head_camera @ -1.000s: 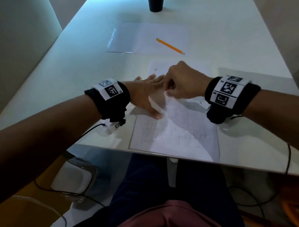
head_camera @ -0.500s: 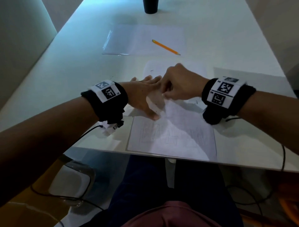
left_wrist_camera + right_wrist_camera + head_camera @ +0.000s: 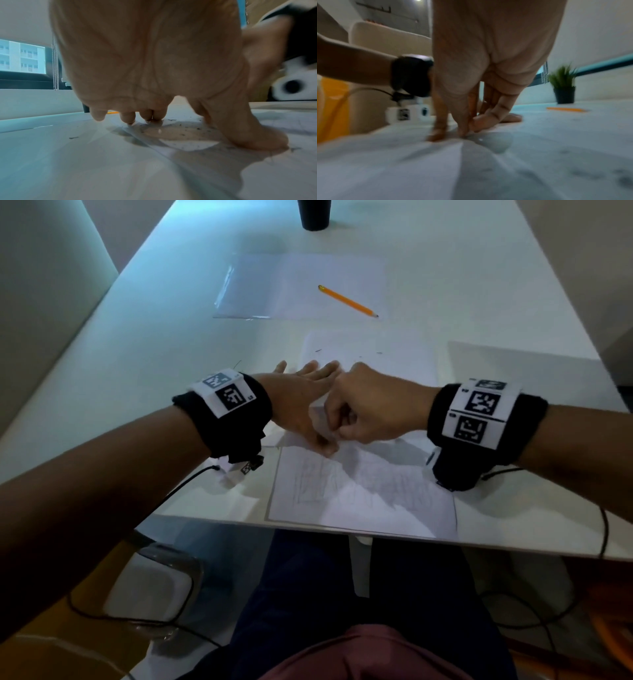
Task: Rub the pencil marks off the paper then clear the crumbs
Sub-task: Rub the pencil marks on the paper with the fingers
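A white paper (image 3: 359, 491) with faint pencil marks lies at the table's near edge. My left hand (image 3: 301, 402) lies flat on its upper left part, fingers straight and thumb (image 3: 254, 135) pressing the sheet. My right hand (image 3: 370, 409) is curled just right of it, fingertips (image 3: 465, 129) pinched together on the paper. A small whitish eraser (image 3: 320, 419) shows between the two hands, mostly hidden by the right hand's fingers. Dark eraser crumbs (image 3: 192, 129) are scattered on the paper under my left palm.
An orange pencil (image 3: 347, 301) lies on a clear plastic sleeve (image 3: 291, 285) farther back. A second sheet (image 3: 376, 354) lies beyond my hands. A black pot (image 3: 314, 213) with a plant (image 3: 563, 77) stands at the far end. The table edge (image 3: 376, 534) runs just below the paper.
My right hand has slid toward me and a little left over the paper, ending close against my left thumb. The left hand has stayed flat in place.
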